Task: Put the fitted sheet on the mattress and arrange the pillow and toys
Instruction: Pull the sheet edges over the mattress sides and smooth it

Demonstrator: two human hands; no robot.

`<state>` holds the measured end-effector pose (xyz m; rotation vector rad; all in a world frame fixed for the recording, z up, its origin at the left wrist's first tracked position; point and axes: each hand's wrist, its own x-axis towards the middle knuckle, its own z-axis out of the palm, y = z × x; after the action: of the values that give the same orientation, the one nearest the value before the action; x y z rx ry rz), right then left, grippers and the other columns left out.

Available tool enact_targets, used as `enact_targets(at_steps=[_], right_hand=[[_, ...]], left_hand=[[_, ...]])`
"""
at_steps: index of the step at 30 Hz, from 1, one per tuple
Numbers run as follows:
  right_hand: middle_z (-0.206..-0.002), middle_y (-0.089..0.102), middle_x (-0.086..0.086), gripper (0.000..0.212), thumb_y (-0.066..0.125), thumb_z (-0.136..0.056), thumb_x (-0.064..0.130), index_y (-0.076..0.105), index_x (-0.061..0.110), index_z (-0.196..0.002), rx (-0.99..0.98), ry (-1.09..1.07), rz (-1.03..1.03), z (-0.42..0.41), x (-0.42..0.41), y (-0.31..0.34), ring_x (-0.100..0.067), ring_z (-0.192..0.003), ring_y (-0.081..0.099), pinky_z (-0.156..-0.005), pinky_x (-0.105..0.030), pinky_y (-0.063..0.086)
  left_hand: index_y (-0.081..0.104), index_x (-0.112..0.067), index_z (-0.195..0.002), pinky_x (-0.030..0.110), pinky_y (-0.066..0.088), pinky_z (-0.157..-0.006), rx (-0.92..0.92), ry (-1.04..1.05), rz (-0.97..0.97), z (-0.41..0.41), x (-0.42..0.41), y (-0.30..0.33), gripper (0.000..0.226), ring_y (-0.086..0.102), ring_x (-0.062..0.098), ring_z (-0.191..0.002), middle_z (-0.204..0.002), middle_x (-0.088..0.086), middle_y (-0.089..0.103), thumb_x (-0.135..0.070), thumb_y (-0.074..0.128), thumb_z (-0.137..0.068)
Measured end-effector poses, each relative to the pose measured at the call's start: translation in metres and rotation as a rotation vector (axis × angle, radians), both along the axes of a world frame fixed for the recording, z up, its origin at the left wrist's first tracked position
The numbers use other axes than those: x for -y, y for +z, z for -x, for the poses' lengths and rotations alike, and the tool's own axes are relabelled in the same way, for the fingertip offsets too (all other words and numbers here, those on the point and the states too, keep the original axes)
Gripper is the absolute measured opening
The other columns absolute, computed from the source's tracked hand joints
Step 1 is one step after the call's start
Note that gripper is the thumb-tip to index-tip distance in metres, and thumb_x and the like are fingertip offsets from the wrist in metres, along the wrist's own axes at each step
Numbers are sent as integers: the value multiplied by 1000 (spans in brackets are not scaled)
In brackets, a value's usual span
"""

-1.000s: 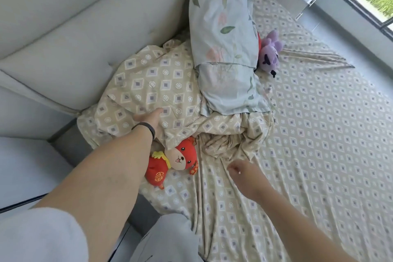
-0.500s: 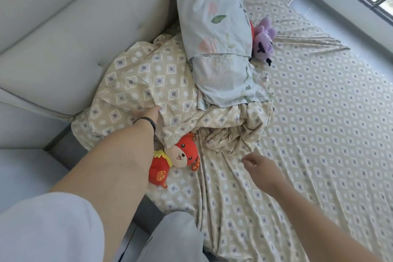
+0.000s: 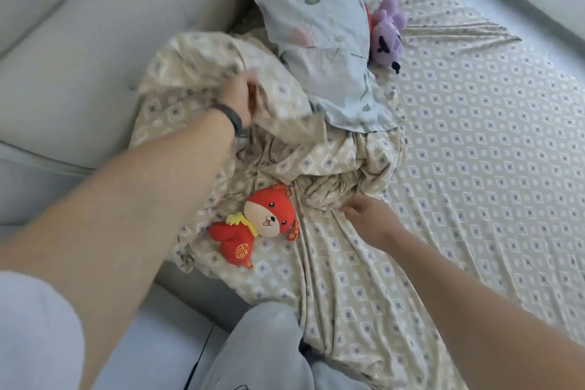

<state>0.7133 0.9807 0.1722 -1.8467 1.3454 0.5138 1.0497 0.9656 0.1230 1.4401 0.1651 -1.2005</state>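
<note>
Both your hands work the fitted sheet (image 3: 474,142): your left hand (image 3: 240,98) has lifted its bunched corner in a closed grip; your right hand (image 3: 368,218) pinches folds beside the red toy (image 3: 262,222), now uncovered.

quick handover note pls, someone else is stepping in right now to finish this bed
Left hand: grips a bunched fold of the sheet near the headboard.
Right hand: fingers loosely curled at the sheet's wrinkles; grip unclear.
Red toy lies on the sheet near the bed edge. Pillow lies on the bunched sheet; purple toy beside it.
Done: sheet spread over the far side.
Left: fit the near head corner, smooth the wrinkles, arrange pillow and toys.
</note>
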Motion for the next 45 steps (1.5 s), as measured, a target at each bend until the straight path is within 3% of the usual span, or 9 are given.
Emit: enact_targets(at_steps=[5, 9, 14, 18, 21, 27, 34, 39, 45], right_hand=[[-117, 68, -1, 24, 49, -102, 25, 68, 18, -115, -27, -19, 2, -9, 10, -4, -21, -106, 62, -89, -33, 49], [-115, 68, -2, 27, 46, -102, 27, 67, 20, -116, -62, 47, -33, -32, 25, -13, -23, -104, 64, -92, -38, 53], [-112, 67, -1, 28, 45, -103, 27, 65, 18, -121, 27, 42, -16, -73, 41, -17, -21, -98, 63, -83, -33, 50], [-113, 68, -1, 26, 47, -101, 25, 66, 19, -117, 46, -1, -44, -76, 38, -26, -22, -102, 63, -87, -35, 51], [-105, 71, 1, 19, 48, -101, 23, 66, 27, -106, 34, -26, -46, -59, 37, -41, -20, -92, 66, -77, -32, 50], [-99, 67, 3, 17, 48, -103, 24, 64, 26, -107, -35, -146, -84, -6, 40, -66, -13, -77, 63, -67, -30, 52], [-97, 66, 4, 26, 45, -102, 26, 59, 23, -124, -105, -285, -59, 38, 19, -49, -10, -74, 62, -53, -19, 45], [-141, 50, 2, 62, 64, -95, 39, 36, 27, -149, 152, -419, 169, 28, 41, 10, -17, -118, 57, -93, -35, 49], [-159, 1, 13, 128, 82, -68, 65, -6, 39, -158, 510, -319, 341, 14, 85, 146, -14, -151, 7, -119, -40, 24]], left_hand=[[62, -25, -135, 62, 47, -100, -86, 152, 23, -173, 49, -135, 67, 59, 33, -123, -132, 3, 65, -59, 71, -77], [63, -11, -107, 28, 57, -74, -55, -194, -228, -11, -5, -34, 27, 66, 13, -86, -104, 5, 72, -24, 40, -106], [57, -17, -116, 30, 48, -73, -30, -573, -377, 70, 8, -71, 35, 56, 19, -98, -117, 3, 60, -42, 59, -92], [37, -14, -150, 43, 45, -103, 404, -1131, -400, 119, 28, -113, 93, 45, 34, -133, -150, 12, 40, -56, 65, -72], [24, -19, -151, 54, 29, -114, 798, -1425, -465, 141, 39, -147, 95, 21, 38, -143, -156, 17, 18, -61, 51, -69], [54, -11, -134, 45, 44, -88, 990, -1320, -633, 114, 43, -173, 39, 56, 37, -120, -134, 16, 57, -16, 48, -96], [53, -6, -134, 42, 45, -97, 790, -930, -459, 125, 74, -99, 38, 54, 37, -122, -136, 18, 55, -17, 38, -101], [61, -8, -118, 35, 47, -89, 735, -757, -149, 142, 95, 28, 31, 58, 35, -110, -118, 14, 63, -16, 44, -93], [52, -25, -72, 29, 49, -71, 667, -588, 399, 181, 110, 275, 22, 52, 17, -72, -76, -1, 56, -18, 44, -91]])
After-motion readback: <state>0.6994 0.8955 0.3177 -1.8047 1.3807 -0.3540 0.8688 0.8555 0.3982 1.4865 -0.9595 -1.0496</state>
